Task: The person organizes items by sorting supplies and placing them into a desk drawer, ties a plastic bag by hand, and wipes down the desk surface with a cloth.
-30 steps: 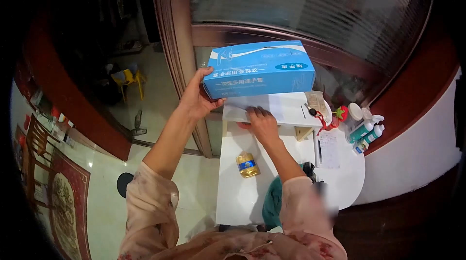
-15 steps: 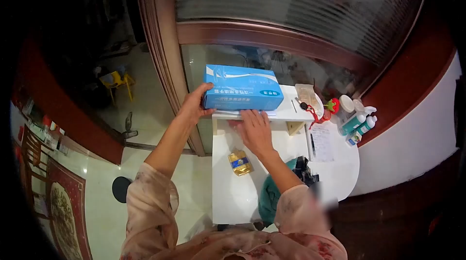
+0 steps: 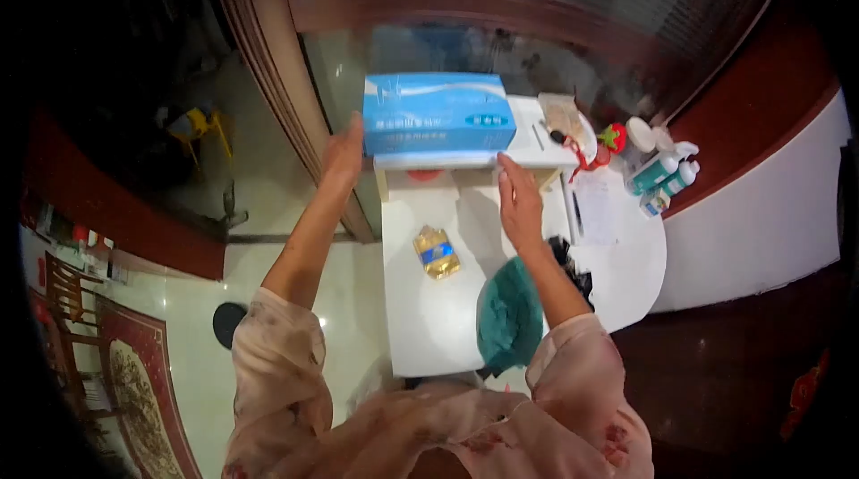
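Note:
A blue cardboard box (image 3: 438, 114) with white print lies lengthwise on a small white raised shelf (image 3: 540, 153) at the back of the white table (image 3: 429, 327). My left hand (image 3: 343, 154) lies flat against the box's left end, fingers straight and pointing up. My right hand (image 3: 519, 202) hovers open over the table in front of the shelf, its fingertips close to the box's lower right corner and holding nothing.
A small bottle of yellow liquid (image 3: 436, 253) lies mid-table, with a teal cloth (image 3: 510, 318) near the front edge. White-and-green bottles (image 3: 664, 175), a red toy (image 3: 613, 136), a paper sheet (image 3: 595, 220) and a pen (image 3: 574, 215) sit at the right. A wood-framed glass door (image 3: 259, 50) stands behind.
The box has come down from the air onto the shelf. My left hand's grip has loosened to a flat touch; my right hand has slid right and back from under the box.

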Available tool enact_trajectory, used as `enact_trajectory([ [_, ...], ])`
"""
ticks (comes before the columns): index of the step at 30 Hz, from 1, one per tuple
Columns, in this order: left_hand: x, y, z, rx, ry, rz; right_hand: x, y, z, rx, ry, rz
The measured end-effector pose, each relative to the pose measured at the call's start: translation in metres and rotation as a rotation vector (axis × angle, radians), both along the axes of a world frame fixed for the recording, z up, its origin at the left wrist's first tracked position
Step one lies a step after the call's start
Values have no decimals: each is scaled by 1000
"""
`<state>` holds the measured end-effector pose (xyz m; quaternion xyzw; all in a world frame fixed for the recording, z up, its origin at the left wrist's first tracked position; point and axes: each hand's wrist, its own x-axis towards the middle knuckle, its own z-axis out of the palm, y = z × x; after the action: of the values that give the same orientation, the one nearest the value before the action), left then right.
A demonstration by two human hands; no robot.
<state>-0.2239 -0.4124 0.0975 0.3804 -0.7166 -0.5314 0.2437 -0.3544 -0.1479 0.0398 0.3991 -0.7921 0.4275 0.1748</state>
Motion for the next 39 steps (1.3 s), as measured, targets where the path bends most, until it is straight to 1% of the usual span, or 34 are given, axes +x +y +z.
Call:
enact_trajectory([
  [1,11,18,0,-39,99,34,5,9,3,32,-23,16],
  [2,23,32,-9,-366,233,82,11,18,9,52,-36,32],
  [3,33,46,-21,-698,379,119,19,32,12,149,-75,33],
  [5,59,81,-76,-520,80,-119,30,66,-1,399,-182,83],
  [6,69,97,-100,-623,115,-362,38,81,-6,524,-232,109],
  [7,76,122,-102,-511,32,-412,49,95,-15,543,-253,81],
  [8,75,135,-119,-549,-73,-446,59,109,-27,561,-268,50],
  [9,73,144,-123,-613,-159,-499,70,120,-36,577,-281,19],
  [12,55,152,-121,-750,-214,-616,107,142,-50,705,-264,-111],
  [13,45,151,-128,-849,-162,-585,118,147,-53,703,-272,-77],
  [15,18,134,-143,-867,-261,-591,138,153,-56,697,-293,-12],
  [16,6,121,-154,-891,-330,-598,143,154,-60,722,-248,5],
  [18,-6,110,-149,-1077,-227,-412,147,155,-66,772,-150,44],
  [19,-6,113,-134,-1040,-209,-428,141,153,-61,758,-129,55],
  [22,14,140,-122,-880,-97,-560,113,146,-48,722,-397,71],
  [23,24,152,-125,-767,22,-593,111,140,-38,520,-267,55],
  [24,32,163,-130,-686,127,-609,113,128,-31,392,-301,59],
  [26,53,192,-126,-36,253,-605,118,106,-24,134,-359,72],
  [29,70,214,-145,412,330,-447,113,105,-25,293,-382,265],
  [32,80,180,-160,459,212,-498,70,142,-26,409,-147,-138],
  [33,74,181,-143,361,228,-449,65,160,-33,493,-75,-229],
  [34,71,189,-142,195,213,-519,61,181,-45,576,-6,-320],
  [35,70,199,-143,29,193,-587,59,207,-66,559,-59,-229],
  [36,68,210,-147,-137,172,-652,58,226,-60,618,-188,-163],
  [37,66,225,-151,-513,122,-797,60,249,-65,578,-163,-161],
  [38,74,253,-154,-799,-49,-876,64,272,-73,539,-140,-158],
  [39,73,282,-148,-813,-35,-920,66,290,-74,469,-188,-198],
])
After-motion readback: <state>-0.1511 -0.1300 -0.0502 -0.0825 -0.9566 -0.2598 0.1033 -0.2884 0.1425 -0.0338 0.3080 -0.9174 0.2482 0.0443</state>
